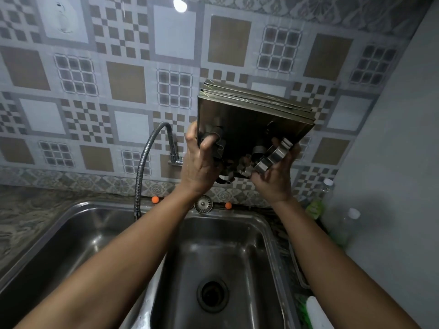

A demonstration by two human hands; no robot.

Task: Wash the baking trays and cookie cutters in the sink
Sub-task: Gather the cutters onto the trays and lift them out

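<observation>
Left hand (202, 162) and right hand (273, 181) are gripping about three stacked baking trays (247, 115) by their lower edges, pinning several cookie cutters (275, 155) inside. They're hovering well above the two-basin sink (228, 236).

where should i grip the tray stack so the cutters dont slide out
Probably by its two side rims near the low edge, one hand from each side, as the left hand and right hand do. The tray stack is tilted steeply above the sink, and the cookie cutters lie bunched at that low edge, so a grip there can pin them.
</observation>
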